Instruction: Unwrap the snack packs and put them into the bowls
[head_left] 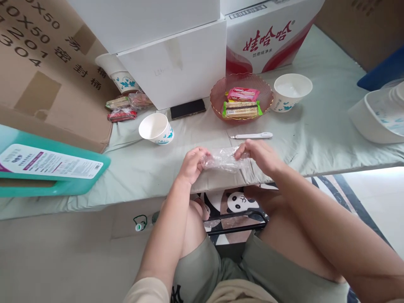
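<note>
Between my two hands a crumpled piece of clear plastic film [223, 160] stretches just above the table's front edge. My left hand [193, 164] pinches its left end, and my right hand [257, 155] grips the right end with bent fingers. Just beyond the film lies a white utility knife [252, 135], its tip pointing left. A pink ribbed glass bowl [217, 110] behind it holds wrapped wafer snacks [242, 110]. To the left stands a white paper cup [154, 128], and another paper cup [289, 94] is right of the bowl.
A dark phone [188, 109] lies before stacked white boxes [176, 63]. Several wrapped snacks [123, 113] sit by a large brown carton [47, 80]. A green jug [63, 162] is at the left; a white container [375, 118] holds cups at the right. The cloth-covered table [331, 139] ends above my knees.
</note>
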### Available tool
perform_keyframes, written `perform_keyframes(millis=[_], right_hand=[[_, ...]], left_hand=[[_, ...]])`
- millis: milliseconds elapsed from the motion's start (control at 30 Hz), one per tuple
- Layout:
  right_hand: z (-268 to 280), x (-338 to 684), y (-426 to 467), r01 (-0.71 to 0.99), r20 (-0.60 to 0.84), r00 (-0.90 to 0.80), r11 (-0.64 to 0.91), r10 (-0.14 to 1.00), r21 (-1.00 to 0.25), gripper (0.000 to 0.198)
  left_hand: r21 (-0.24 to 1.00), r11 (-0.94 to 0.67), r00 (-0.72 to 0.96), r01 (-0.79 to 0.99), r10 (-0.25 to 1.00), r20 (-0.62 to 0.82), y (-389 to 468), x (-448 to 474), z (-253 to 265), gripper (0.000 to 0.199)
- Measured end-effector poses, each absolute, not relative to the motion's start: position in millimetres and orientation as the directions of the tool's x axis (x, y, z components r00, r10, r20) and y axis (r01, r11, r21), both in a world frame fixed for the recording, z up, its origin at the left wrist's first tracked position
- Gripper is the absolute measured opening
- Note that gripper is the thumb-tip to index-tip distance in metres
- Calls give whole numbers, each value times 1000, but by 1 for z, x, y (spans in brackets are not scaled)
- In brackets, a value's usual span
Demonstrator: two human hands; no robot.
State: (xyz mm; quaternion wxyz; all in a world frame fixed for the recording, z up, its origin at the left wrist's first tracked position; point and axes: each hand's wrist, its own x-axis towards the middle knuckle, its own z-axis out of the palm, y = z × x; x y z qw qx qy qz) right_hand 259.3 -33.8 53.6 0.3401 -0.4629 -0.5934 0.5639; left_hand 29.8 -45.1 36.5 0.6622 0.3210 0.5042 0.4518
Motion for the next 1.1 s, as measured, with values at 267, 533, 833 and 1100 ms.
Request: perform_keyframes(millis=[267,533,833,1100], right_hand=[[52,261,-33,188,-146,-321,-88,936,-978,38],[57,245,-37,238,-111,-281,-43,953,-970,20],[55,231,-23,-268,-60,-99,-85,993,-960,24],[48,237,3,-259,-175,15,-165,984,-952,7]], left_hand=[[989,135,54,-58,990,-132,-42,33,21,26],[869,-233,-67,436,955,290,-62,56,38,28],[994,9,-102,109,995,3,-38,65,40,28],[710,-490,42,505,836,547,63,134,133,18]])
